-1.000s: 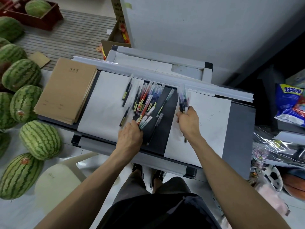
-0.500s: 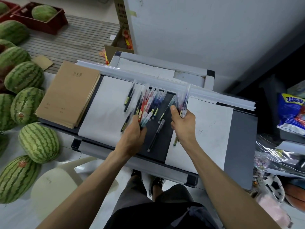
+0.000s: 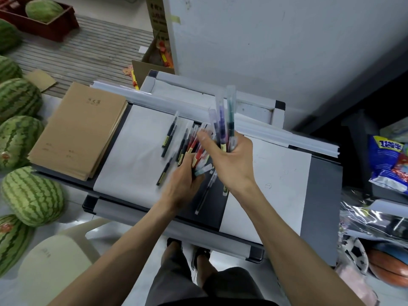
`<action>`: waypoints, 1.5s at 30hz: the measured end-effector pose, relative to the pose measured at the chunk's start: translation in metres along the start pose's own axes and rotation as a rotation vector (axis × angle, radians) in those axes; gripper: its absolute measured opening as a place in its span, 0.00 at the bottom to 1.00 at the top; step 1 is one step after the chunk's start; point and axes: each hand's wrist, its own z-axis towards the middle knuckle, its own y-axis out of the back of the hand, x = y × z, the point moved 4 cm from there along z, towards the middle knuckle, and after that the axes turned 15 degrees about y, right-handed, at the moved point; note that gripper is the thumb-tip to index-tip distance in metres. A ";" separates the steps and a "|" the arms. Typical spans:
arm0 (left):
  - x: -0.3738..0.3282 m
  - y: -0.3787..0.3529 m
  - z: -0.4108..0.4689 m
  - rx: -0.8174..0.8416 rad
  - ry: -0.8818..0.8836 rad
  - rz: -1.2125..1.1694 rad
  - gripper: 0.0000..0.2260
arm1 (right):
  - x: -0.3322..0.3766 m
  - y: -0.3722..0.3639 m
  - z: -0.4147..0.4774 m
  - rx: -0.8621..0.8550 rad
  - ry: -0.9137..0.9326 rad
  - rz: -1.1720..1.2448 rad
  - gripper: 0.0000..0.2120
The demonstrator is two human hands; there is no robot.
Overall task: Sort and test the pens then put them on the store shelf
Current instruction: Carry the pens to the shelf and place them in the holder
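**Step in hand, as judged:** sorting by colour; testing and shelving not yet done.

**Your right hand** (image 3: 229, 160): closed round the held bundle (image 3: 223, 120) of purple and dark-green pens, caps up, raised above the bench (image 3: 322, 195).

**Your left hand** (image 3: 183, 180): blurred, fingers curled over the near ends of the mixed pile (image 3: 194, 149), which lies on the bench.

**Black pens** (image 3: 169, 133): apart, on the left paper sheet (image 3: 132, 155).

**Next move, likely:** draw a matching pen from the pile and slip it into your bundle without loosening your grip.

**Surroundings:** right paper sheet (image 3: 276, 173) with faint scribbles; brown notebooks (image 3: 79, 129); watermelons (image 3: 31, 195) on the floor; basketball (image 3: 390, 268).
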 end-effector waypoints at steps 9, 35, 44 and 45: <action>0.003 -0.002 0.004 -0.156 0.006 -0.164 0.16 | -0.029 -0.009 -0.024 -0.074 -0.007 0.021 0.04; 0.032 -0.010 0.012 -0.571 -0.164 -0.402 0.18 | -0.123 0.009 -0.034 -0.451 0.178 -0.117 0.26; 0.031 -0.007 0.011 -0.610 -0.038 -0.298 0.16 | -0.097 0.018 -0.021 -0.491 0.105 -0.288 0.29; 0.028 -0.003 0.010 -0.625 -0.031 -0.289 0.16 | -0.099 0.022 -0.023 -0.433 0.004 -0.332 0.28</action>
